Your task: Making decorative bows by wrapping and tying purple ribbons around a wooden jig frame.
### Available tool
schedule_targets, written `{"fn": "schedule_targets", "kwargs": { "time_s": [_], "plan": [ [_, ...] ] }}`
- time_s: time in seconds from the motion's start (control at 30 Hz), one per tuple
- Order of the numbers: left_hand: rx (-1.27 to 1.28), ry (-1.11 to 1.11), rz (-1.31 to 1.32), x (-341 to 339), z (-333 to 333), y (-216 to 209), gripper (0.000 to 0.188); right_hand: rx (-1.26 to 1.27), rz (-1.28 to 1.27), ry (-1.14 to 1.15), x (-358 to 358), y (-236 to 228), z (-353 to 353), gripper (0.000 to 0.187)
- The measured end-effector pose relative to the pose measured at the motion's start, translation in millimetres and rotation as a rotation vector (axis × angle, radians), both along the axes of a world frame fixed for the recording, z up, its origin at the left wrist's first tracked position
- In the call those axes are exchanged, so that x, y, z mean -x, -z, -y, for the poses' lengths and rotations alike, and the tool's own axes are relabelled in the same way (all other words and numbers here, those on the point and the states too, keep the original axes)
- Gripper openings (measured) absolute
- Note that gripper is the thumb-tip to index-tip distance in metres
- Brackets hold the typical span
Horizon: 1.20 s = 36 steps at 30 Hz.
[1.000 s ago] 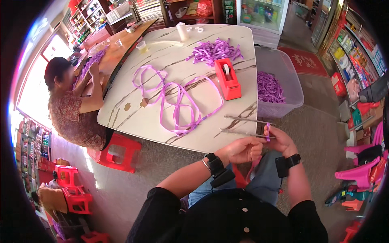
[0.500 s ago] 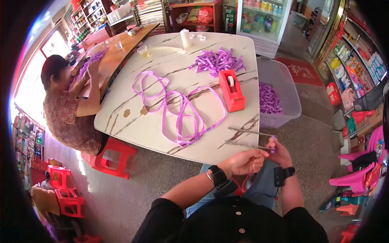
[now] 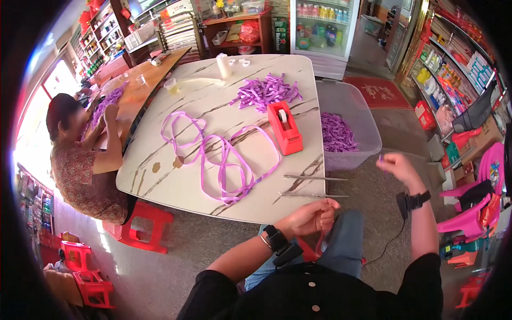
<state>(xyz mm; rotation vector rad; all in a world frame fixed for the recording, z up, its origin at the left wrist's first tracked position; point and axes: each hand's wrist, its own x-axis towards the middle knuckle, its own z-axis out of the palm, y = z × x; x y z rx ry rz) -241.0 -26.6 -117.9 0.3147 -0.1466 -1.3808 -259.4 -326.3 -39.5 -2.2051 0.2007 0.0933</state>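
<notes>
Clock set on the table (image 3: 160, 184), 12 at its far edge. Right hand (image 3: 399, 168) hangs out past 3 o'clock, well off the table, thumb and fingertips pinching a small purple ribbon piece (image 3: 381, 159); floor shows between hand and table edge. Left hand (image 3: 311, 217) sits between 4 and 5, just by the table's corner, fingers curled in; cannot tell whether it grips anything. Two metal rods, a far rod (image 3: 335, 179) and a near rod (image 3: 335, 196), jut over the edge at 4, roughly parallel, a gap between them, outer ends overhanging the floor. Long ribbon (image 3: 248, 180) lies in loops from centre toward 6, a stretch of tabletop between it and the rods. Red tape dispenser (image 3: 286, 133) at 3, near the edge; clear bin (image 3: 368, 136) beyond, just outside. Purple pile (image 3: 265, 92) at 1.
</notes>
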Motion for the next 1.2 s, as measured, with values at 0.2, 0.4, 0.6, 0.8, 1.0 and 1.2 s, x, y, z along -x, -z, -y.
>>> {"fn": "schedule_targets", "kwargs": {
  "time_s": [0.2,0.4,0.6,0.8,1.0,1.2],
  "plan": [
    [0.028,-0.188,0.292,1,-19,-28,0.018,0.046,0.605,-0.045,-103,-79,-62,0.022],
    [0.159,-0.841,0.703,-63,-46,-123,0.017,-0.261,0.660,-0.116,-145,-110,-129,0.032],
    [0.498,-1.250,0.457,-133,-123,-198,0.014,-0.327,0.334,-0.695,-13,-93,-220,0.010],
    [0.661,-1.383,0.041,-167,-134,-184,0.013,-0.279,0.543,-0.708,35,-29,-286,0.033],
    [0.721,-1.434,-0.043,-164,-152,-156,0.017,-0.328,0.343,-0.665,45,10,-300,0.046],
    [0.664,-1.570,-0.179,-159,-170,-133,0.020,-0.452,0.737,-0.448,34,18,-318,0.043]
  ]
}}
